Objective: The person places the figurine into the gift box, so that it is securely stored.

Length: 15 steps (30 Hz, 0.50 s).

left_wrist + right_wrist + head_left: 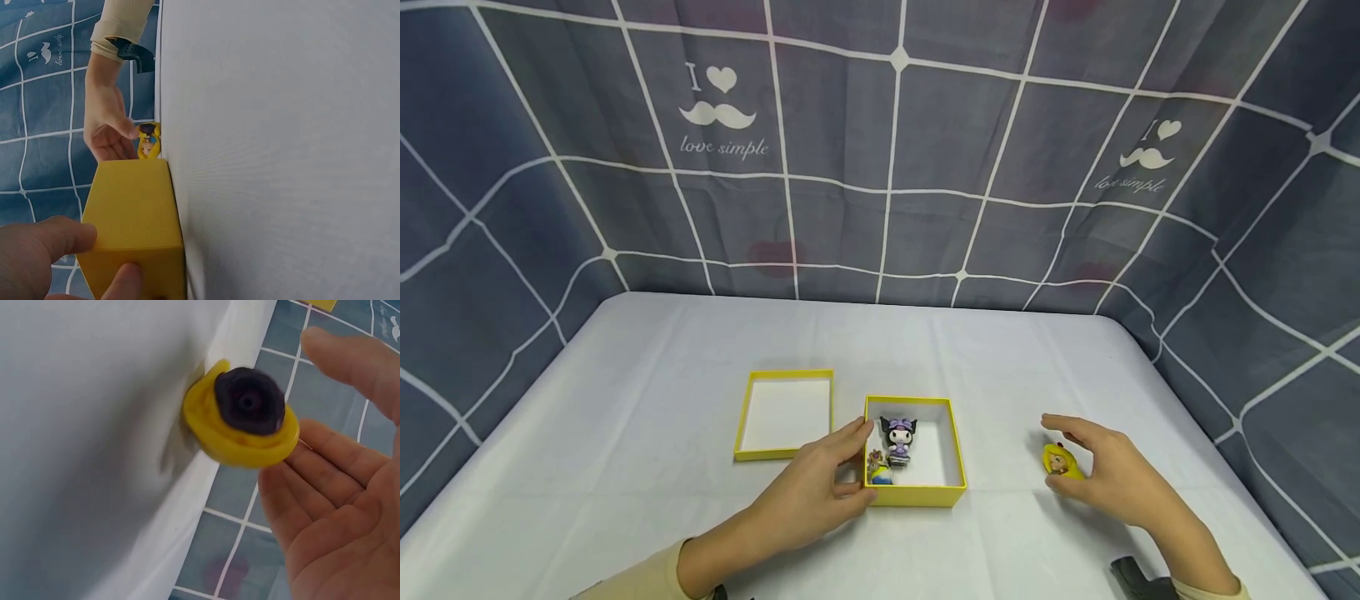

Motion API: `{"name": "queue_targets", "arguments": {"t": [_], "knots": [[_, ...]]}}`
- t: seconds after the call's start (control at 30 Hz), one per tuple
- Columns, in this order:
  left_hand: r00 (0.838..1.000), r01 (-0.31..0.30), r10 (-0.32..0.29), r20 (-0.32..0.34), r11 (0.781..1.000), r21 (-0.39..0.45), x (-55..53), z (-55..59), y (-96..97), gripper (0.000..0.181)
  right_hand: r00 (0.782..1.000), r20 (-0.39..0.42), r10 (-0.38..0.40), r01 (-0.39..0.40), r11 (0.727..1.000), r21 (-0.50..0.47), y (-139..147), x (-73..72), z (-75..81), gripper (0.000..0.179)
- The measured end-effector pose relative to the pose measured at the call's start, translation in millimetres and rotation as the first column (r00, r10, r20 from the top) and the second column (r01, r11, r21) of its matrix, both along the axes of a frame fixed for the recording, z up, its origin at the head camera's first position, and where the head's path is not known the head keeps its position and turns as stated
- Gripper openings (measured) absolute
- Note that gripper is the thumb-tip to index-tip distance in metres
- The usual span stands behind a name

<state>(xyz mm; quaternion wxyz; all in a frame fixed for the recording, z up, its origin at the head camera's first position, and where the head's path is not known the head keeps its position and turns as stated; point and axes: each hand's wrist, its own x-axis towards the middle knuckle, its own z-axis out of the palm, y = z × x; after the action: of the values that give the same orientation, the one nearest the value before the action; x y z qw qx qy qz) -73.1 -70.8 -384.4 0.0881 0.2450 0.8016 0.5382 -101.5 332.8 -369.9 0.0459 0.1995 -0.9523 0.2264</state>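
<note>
While two small figures lay within the yellow box (917,497), a third, the yellow figure (1060,460), was outside it, on the white worktop (640,375) well to the right. The black-and-purple figure (898,442) was toward the left of the box's white interior, and the blue-and-yellow figure (880,473) was in its front left corner, partly hidden by the front wall. The left hand (808,493) held the box at that corner, its fingers bent against the outside. The right hand (1114,471) had its fingers spread loosely about the yellow figure, with the thumb apart from them and no grasp made; whether a fingertip touched it, I could not tell. Judged from this layout, the work stood partway: two figures were in the box and one was not, though the pictures did not settle which way things were passing. The lid (786,412) lay beside the box on the left, its white inside facing up, so closing the box was not yet done.
</note>
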Motion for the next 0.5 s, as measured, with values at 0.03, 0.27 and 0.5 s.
{"name": "queue_targets", "arguments": {"t": [0.03,0.27,0.5], "knots": [[1.000,-0.001,0.001,-0.001,1.000,-0.002,0.0,0.2,-0.2,0.077,1.000,0.009,0.000,0.000,1.000,0.000,1.0,0.3,-0.4,0.070],[1.000,-0.009,0.008,-0.013,0.999,-0.037,-0.1,1.7,-0.5,0.076,0.999,0.022,0.038,-0.038,0.999,0.020,6.8,0.8,-3.0,0.068],[1.000,-0.012,0.011,-0.020,0.999,-0.046,-0.2,0.8,-0.2,0.076,0.995,0.089,0.045,-0.048,0.998,0.036,9.7,2.7,-1.2,0.066]]}}
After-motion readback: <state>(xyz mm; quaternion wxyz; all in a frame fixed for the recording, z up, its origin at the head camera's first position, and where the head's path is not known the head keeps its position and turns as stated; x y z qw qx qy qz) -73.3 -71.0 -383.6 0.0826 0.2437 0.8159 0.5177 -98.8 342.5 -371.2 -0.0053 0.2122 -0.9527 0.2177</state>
